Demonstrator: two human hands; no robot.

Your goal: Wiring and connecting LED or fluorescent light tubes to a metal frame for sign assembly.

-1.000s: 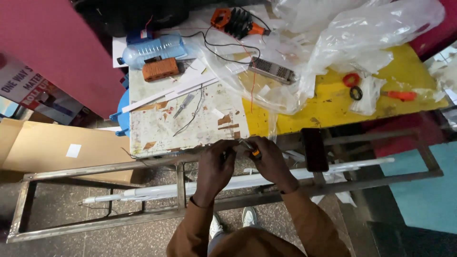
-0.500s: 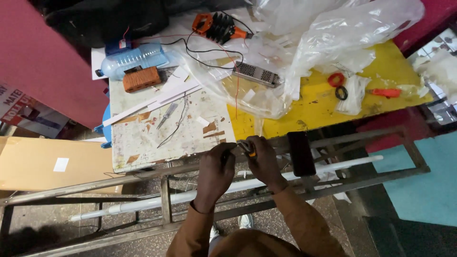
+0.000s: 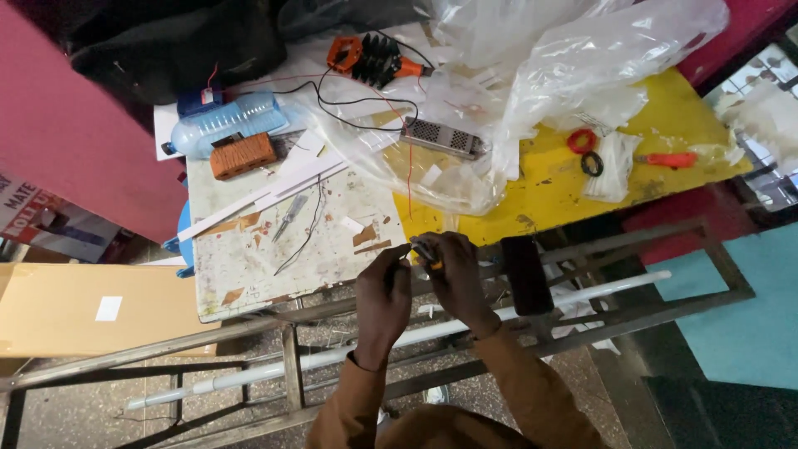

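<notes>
we see a small yellow-and-black tool [image 3: 426, 254] pinched between both hands right at the near edge of the worktable [image 3: 249, 274], which serves as our landmark. the right hand [image 3: 455, 278] wraps its fingers around the tool's body and grips it firmly, while the left hand [image 3: 384, 295] meets it from the other side, its fingertips closed on the tool's end; what exactly the fingertips pinch there is too small for us to tell. both hands hover just off the worktable's front edge, above a rusty metal frame [image 3: 582, 249] that runs along that edge. a black phone [image 3: 525, 274] rests on the frame just beyond the right hand, and a long white tube [image 3: 349, 353] lies lower, under the frame, in front of the worktable. on the worktable's pale, paint-chipped half lie loose black wires [image 3: 303, 233] and white strips [image 3: 266, 195], with an orange brick-like block [image 3: 242, 155] and a clear plastic bottle [image 3: 229, 120] toward its far left corner. further back sits an orange-and-black device [image 3: 366, 56]. the worktable's yellow half carries a perforated metal box [image 3: 443, 138] wrapped in crumpled clear plastic sheeting [image 3: 582, 66], a red tape roll [image 3: 581, 140], a black ring [image 3: 592, 163] and an orange-handled tool [image 3: 669, 159]. a cardboard box [image 3: 75, 312] lies left of the worktable.
</notes>
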